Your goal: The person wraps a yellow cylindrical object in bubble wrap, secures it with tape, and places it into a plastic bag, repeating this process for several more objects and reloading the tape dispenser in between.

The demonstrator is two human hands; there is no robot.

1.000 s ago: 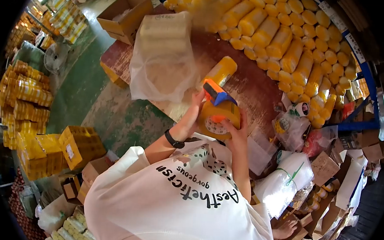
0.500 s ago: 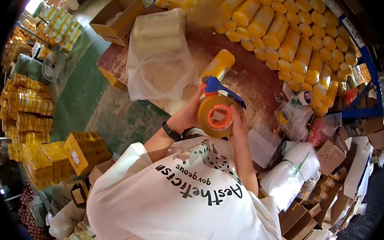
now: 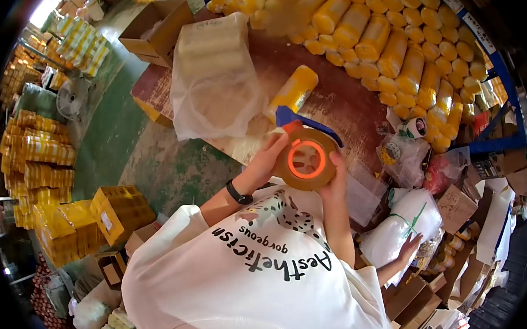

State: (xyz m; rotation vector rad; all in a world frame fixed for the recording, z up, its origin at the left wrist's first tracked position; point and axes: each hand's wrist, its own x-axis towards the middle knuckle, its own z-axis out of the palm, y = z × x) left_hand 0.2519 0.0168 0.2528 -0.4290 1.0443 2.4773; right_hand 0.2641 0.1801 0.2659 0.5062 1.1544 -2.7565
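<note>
A large roll of brown tape point(image 3: 286, 173) with an orange ring at its core sits on a blue and red tape dispenser point(image 3: 305, 120). My left hand point(image 3: 270, 154) grips its left side, and my right hand point(image 3: 335, 180) grips its right side. The roll is held in front of my chest. Just beyond it, a yellow cylindrical pack point(image 3: 296, 88) lies on the worn red table point(image 3: 339, 106). To the left of that pack is a clear plastic bag point(image 3: 217, 77) holding pale rolls.
Yellow packs point(image 3: 391, 54) are piled at the back right beside a blue frame point(image 3: 503, 143). Another person's hand point(image 3: 411, 249) touches a white wrapped bundle point(image 3: 414, 216). An open carton point(image 3: 157, 34) stands back left; taped yellow boxes point(image 3: 119, 213) are at left.
The tape roll has turned to show its orange core ring more squarely and has moved slightly right. Another person's hand and forearm have appeared at the right, by the white bundle.
</note>
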